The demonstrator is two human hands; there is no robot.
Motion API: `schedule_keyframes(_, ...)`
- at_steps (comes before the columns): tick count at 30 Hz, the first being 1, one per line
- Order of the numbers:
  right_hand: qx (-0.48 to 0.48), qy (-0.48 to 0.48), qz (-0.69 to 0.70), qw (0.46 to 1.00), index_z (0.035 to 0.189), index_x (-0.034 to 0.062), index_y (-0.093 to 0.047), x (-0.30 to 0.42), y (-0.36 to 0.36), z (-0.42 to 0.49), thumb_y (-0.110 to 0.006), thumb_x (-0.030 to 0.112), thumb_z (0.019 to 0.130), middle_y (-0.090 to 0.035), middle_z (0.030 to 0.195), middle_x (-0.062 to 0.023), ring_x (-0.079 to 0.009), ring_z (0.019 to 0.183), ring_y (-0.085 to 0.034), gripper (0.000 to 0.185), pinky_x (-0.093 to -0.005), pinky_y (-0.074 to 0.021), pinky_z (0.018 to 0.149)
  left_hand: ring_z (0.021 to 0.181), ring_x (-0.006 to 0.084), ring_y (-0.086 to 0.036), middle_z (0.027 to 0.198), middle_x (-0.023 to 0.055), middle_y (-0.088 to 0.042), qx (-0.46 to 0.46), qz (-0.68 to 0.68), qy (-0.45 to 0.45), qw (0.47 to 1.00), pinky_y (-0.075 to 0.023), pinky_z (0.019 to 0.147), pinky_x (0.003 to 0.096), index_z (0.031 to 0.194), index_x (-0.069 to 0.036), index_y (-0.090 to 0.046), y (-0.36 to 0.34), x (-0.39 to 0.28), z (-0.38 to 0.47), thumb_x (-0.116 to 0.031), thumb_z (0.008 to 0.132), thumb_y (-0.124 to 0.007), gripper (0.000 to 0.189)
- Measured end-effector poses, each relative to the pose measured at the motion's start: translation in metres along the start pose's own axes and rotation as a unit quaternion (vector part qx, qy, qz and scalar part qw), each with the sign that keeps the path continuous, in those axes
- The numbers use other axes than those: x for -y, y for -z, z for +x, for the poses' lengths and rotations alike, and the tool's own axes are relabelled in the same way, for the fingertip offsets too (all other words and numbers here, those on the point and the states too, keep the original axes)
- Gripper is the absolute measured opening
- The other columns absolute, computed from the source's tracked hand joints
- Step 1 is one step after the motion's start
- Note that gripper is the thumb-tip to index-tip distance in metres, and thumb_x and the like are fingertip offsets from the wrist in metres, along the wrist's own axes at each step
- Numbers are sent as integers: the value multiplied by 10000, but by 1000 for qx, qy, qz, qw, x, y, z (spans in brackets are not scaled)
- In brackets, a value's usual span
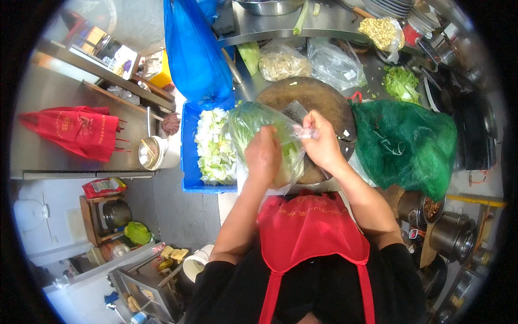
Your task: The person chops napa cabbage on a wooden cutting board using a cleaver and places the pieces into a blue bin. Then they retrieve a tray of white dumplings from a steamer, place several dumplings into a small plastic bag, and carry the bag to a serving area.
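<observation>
A clear plastic bag point(289, 160) of leafy green vegetables lies in front of me, over the near left part of a round wooden chopping block point(279, 90). My right hand point(321, 139) pinches the bag's gathered, twisted neck. My left hand point(264, 156), blurred, is closed in a fist on the bag's upper side; its fingertips are hidden. Behind the bag, a flat dark blade point(294, 112), probably a cleaver's, shows on the block. Left of the bag, a blue plastic crate point(189, 150) holds chopped pale cabbage point(214, 148).
A green mesh sack point(404, 141) lies right of the block. Beyond it are leafy trimmings point(402, 84). Clear bags point(285, 62) stand behind the block, below a steel shelf point(267, 30). A full blue plastic bag point(198, 56) stands at the crate's far end. Pots point(453, 237) are at lower right.
</observation>
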State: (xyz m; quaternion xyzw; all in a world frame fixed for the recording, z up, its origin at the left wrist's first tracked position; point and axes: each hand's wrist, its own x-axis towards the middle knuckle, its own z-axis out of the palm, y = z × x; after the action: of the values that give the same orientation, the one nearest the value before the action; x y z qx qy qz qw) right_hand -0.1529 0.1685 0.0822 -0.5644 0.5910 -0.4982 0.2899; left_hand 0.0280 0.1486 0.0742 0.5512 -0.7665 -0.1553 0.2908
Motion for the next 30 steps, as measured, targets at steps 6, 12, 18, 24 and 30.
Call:
schedule_keyframes(6,14,3,-141,990,997,28,-524,-30,29,-5,-627,-55,908,-635,784,-239,-469,745,-651,159,-503,-506,664,735,453,-687,957,193,-726,-12,17,-56,998,-536,636,551,1090,-89,-550,20,33,-1,-65,982,-603,123)
schedule_keyframes(12,20,-54,-91,994,1020,28,-541,-96,55,-11,-642,-73,904,-655,801,-184,-323,703,-713,184,-423,-560,595,629,369,-643,697,189,-615,27,-33,33,999,-492,601,465,1182,-59,-596,27,54,-13,-29,1008,-583,177)
schedule_keyframes(18,0,-214,77,974,933,3,-566,-152,75,-30,-679,43,1002,-647,821,-80,-159,579,-643,138,-333,-590,497,611,242,-651,714,144,-673,-17,-134,136,981,-509,599,407,1201,-44,-696,29,105,-15,-59,1032,-594,199)
schedule_keyframes(24,-51,-370,75,925,1007,34,-617,-177,75,-69,-666,73,1019,-608,882,-58,-144,628,-611,63,-335,-584,492,730,121,-582,878,46,-645,-119,-530,362,758,-493,624,272,1117,-51,-648,5,126,7,-72,1081,-553,104)
schedule_keyframes(30,-88,-229,157,957,1296,-7,-634,-83,100,-41,-674,-2,890,-679,1269,-137,-229,1098,-663,408,-368,-541,980,577,113,-419,745,-9,-490,-39,-678,390,622,-351,524,268,1209,-58,-626,3,114,32,-73,1022,-420,278)
